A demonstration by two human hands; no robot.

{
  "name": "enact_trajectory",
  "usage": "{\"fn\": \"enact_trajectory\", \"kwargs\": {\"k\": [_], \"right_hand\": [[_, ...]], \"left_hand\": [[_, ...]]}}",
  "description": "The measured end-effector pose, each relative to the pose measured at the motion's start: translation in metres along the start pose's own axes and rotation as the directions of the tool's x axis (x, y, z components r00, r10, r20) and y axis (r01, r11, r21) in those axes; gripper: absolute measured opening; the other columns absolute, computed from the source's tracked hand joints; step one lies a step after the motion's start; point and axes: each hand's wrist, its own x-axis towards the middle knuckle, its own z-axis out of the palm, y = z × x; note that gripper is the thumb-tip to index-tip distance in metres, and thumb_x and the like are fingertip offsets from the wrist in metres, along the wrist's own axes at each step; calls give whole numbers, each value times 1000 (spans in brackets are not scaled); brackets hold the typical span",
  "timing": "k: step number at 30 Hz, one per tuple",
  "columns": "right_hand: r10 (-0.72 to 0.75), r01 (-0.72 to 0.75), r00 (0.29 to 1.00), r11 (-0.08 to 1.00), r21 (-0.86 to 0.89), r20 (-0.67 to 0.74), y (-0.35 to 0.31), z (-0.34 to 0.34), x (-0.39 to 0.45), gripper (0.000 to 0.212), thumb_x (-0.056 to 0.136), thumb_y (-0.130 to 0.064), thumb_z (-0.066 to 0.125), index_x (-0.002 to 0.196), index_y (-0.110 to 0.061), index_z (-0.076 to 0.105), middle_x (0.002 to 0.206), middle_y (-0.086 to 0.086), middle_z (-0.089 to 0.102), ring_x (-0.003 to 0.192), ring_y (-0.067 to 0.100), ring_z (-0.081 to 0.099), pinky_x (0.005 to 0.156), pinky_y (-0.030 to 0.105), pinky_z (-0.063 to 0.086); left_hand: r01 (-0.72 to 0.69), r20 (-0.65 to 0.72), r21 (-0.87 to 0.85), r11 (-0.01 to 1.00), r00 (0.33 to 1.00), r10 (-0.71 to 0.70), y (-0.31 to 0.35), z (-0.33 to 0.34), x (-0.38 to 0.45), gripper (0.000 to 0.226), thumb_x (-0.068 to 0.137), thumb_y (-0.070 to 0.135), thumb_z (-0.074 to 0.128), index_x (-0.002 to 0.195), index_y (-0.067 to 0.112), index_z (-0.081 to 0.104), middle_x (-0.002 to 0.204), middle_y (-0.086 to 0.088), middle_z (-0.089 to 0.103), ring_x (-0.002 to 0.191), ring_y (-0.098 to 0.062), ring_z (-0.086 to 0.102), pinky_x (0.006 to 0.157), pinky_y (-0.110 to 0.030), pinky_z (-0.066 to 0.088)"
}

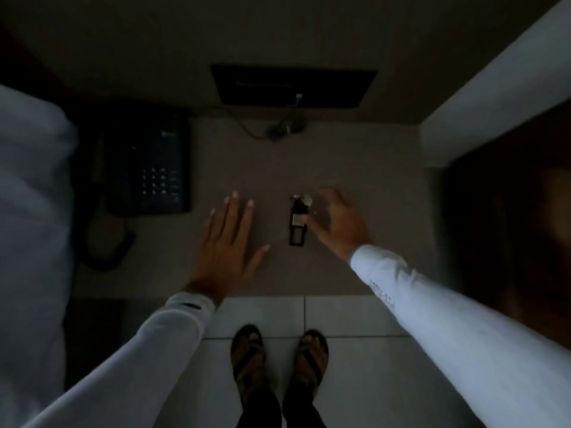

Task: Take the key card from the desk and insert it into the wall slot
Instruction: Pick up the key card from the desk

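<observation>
A dim hotel-style bedroom is showing here: a black corded telephone (148,171) is sitting on a small tabletop (355,168) beside white bedding (31,196), a dark panel (293,84) is hanging on the wall above, and pale floor tiles (364,316) are lying below.

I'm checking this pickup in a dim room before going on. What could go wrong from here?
1. The right hand is blurred beside the key card, not clearly gripping it; in this dim light the grasp may miss or fumble.
2. Small metal bits at the card's far end could snag or swing when it is lifted.
3. The left hand lies flat on the desk, apart from the card, so it cannot steady it.
</observation>
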Motion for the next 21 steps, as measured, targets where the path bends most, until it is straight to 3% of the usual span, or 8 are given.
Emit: {"fn": "enact_trajectory", "kwargs": {"k": [3,8,15,21], "right_hand": [[-43,43,999,999,-15,10,0,11,23,51,82,-38,69,128,-22,53,127,9,57,106,30,63,90,40,53],[-59,66,996,992,-104,66,0,20,34,36,81,-29,72,113,-17,62,116,12,54,105,31,58,89,41,51],[12,0,990,996,-84,143,-6,17,49,26,72,-30,80,93,-19,69,102,7,61,94,25,61,87,37,51],[92,-97,983,995,22,158,-8,17,48,15,70,-21,81,71,-20,67,74,-1,66,73,17,62,81,43,56]], "left_hand": [[33,69,-2,999,997,-33,-10,20,12,85,100,62,38,162,5,25,170,-28,21,159,-41,21,129,-60,23],[9,33,54,999,999,-10,-14,40,9,83,103,62,35,164,7,22,172,-27,19,160,-39,17,130,-59,22],[8,33,67,998,999,-10,-15,37,9,82,103,62,34,163,6,24,171,-27,21,160,-39,19,129,-59,25],[-1,48,20,1000,999,0,-15,24,8,83,102,60,35,162,3,25,169,-27,25,159,-39,24,128,-59,28]]}}
